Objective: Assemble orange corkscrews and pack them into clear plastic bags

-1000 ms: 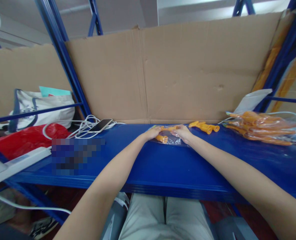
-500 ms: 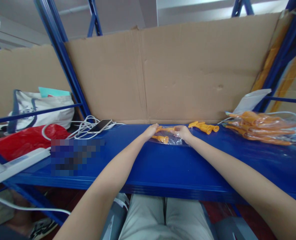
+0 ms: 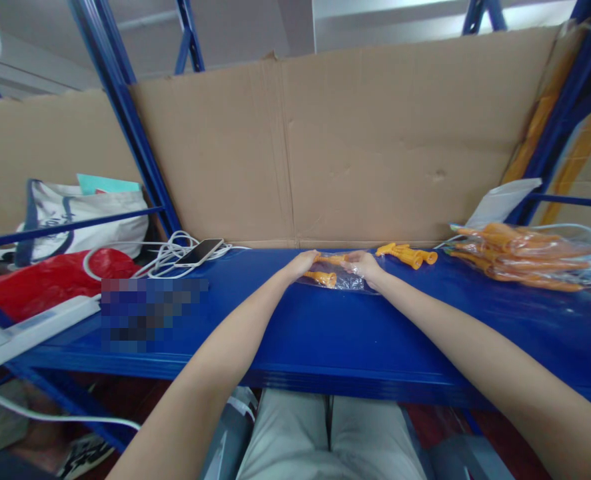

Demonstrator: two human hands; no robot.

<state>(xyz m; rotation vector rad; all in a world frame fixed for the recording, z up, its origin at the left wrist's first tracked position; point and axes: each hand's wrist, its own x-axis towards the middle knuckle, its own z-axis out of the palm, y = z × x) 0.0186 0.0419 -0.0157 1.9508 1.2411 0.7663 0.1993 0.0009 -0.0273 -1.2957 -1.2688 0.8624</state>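
Observation:
A clear plastic bag (image 3: pixel 352 284) lies on the blue tabletop, stretched between my two hands. One orange plastic piece (image 3: pixel 324 279) with a flared end shows in or under the film at the bag's left side. Just behind it a second orange piece (image 3: pixel 332 259) spans the space between my hands. My left hand (image 3: pixel 302 265) is closed at the bag's left edge, its fingertips partly hidden. On the right side, my right hand (image 3: pixel 365 266) pinches the film near the end of the second piece; some of its fingers are covered by plastic.
Loose orange pieces (image 3: pixel 409 255) lie right of my right hand. Bagged orange pieces (image 3: pixel 520 257) are piled at the far right. Leftward are a phone (image 3: pixel 200 253), white cables (image 3: pixel 168 257), a power strip (image 3: pixel 50 327) and a red bag (image 3: pixel 50 280). A cardboard panel (image 3: pixel 365 147) stands behind.
My right hand has moved very slightly left, and the film beneath it has creased differently. My left hand and the loose orange pieces look nearly unchanged.

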